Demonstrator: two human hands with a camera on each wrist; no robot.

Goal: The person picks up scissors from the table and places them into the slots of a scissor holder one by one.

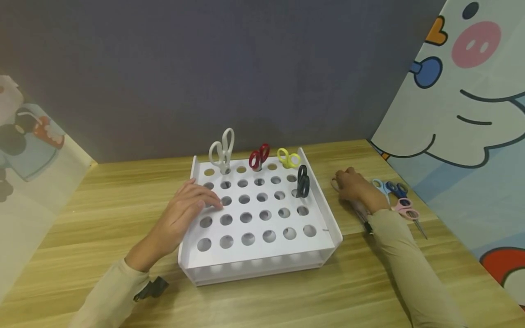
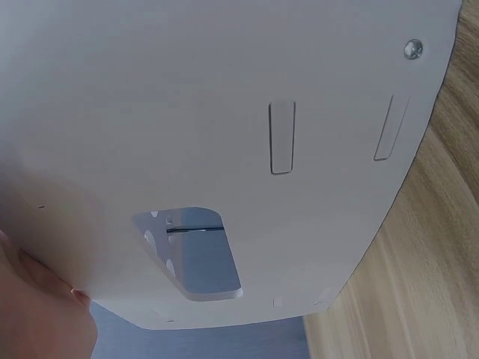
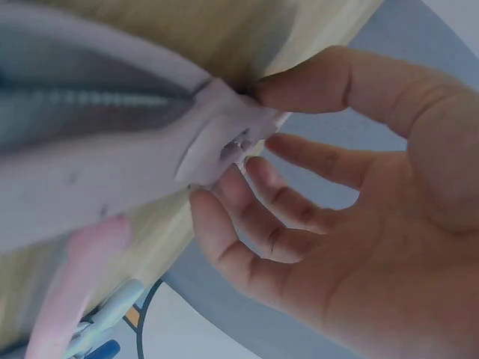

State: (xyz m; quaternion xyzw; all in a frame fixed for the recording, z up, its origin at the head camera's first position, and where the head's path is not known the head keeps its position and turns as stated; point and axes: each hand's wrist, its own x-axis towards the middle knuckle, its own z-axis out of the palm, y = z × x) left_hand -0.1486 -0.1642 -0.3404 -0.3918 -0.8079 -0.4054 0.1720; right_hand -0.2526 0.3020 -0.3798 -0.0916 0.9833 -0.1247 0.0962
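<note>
A white rack (image 1: 254, 248) with rows of round holes stands on the table. My left hand (image 1: 176, 218) rests over its left edge, with extended fingers on the top panel. In the left wrist view, that hand (image 2: 45, 307) lies against the rack's side panel (image 2: 187, 149). Right of the rack, my right hand (image 1: 357, 189) pinches pale scissors (image 3: 232, 142) between thumb and curled fingers. White scissors (image 1: 223, 152), red scissors (image 1: 259, 158), yellow scissors (image 1: 289, 159) and black scissors (image 1: 302, 182) stand in the rack, handles up.
Beside my right forearm lie light blue scissors (image 1: 381, 186), dark blue scissors (image 1: 397, 189) and pink scissors (image 1: 406, 208). A grey wall (image 1: 229, 82) rises behind the table (image 1: 115, 205). Printed cartoon panels (image 1: 455, 118) stand at both sides.
</note>
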